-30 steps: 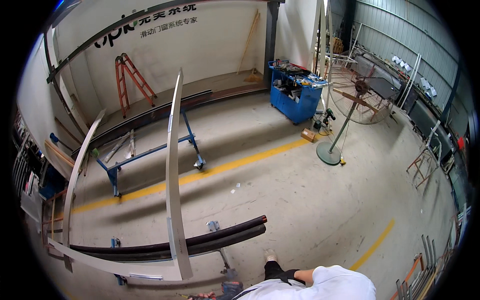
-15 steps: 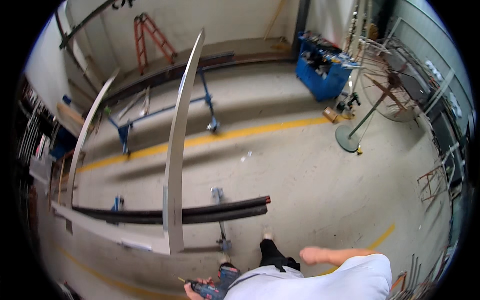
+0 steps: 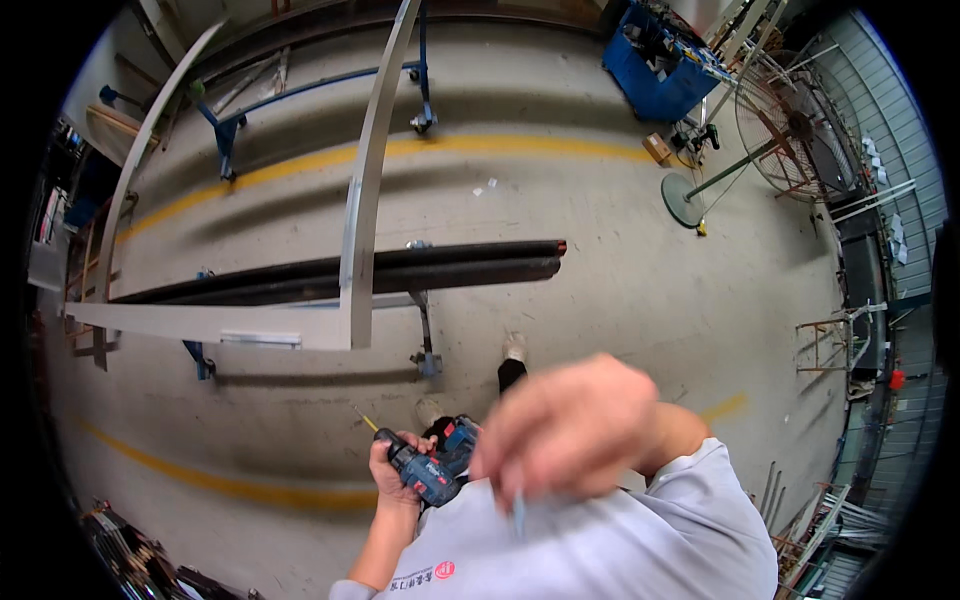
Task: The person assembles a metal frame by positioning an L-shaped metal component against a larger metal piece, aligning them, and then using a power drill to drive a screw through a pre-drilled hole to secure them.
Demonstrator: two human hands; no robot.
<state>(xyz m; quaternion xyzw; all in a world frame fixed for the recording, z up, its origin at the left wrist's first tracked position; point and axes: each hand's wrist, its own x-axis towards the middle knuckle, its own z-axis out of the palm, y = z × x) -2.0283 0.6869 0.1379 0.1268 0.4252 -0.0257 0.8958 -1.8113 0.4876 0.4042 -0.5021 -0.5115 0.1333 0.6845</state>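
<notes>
My left hand is closed round a dark blue and black cordless drill, held low in front of my shirt. A thin yellowish bit sticks out of its chuck toward the upper left. My right hand, blurred by motion, is raised in front of my chest with its fingers bent together. A small pale bluish sliver shows below its fingertips, too smeared to name. Ahead on the left, a large light-grey frame of flat bars rests over long dark beams; neither hand touches it.
Wheeled blue stands hold up the beams. Farther off is another blue trestle. A blue tool cart, a small brown box and a large pedestal fan stand at the far right. Metal racks line the right wall.
My right hand has come up from my right side to in front of my chest. The drill in my left hand has risen further into view. The head view has tilted downward.
</notes>
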